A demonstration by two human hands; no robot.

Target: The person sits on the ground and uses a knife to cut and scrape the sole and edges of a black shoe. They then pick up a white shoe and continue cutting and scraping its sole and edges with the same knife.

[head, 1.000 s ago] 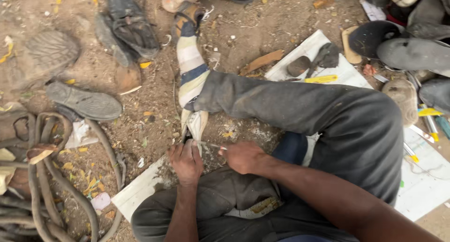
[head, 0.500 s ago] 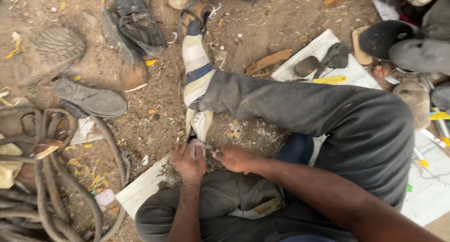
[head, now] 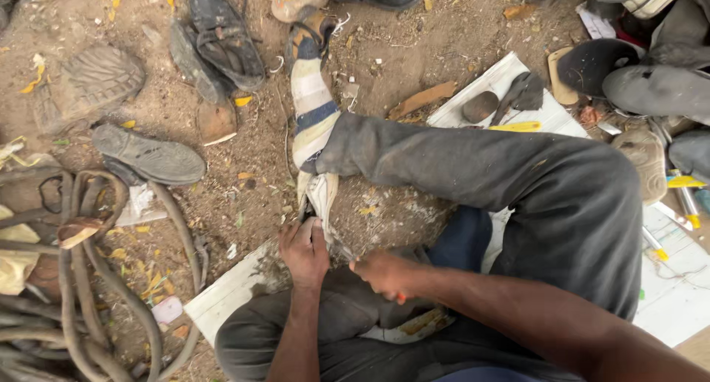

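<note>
Shoe (head: 319,195) is lying pale on the ground by the striped sock (head: 310,116), its lower end hidden under the left hand (head: 303,252), whose grip is closing on it. Right hand (head: 384,275) is fisting just beside, touching near the heel; whatever it's gripping is too small to make out. Board (head: 222,301) is lying underneath.

I count two hands, left hand (head: 303,252) and right hand (head: 384,272), one pale shoe (head: 319,197) under them, one striped sock (head: 310,116), one white board (head: 229,297), one yellow-handled knife (head: 518,127), one round stone (head: 481,106)
</note>
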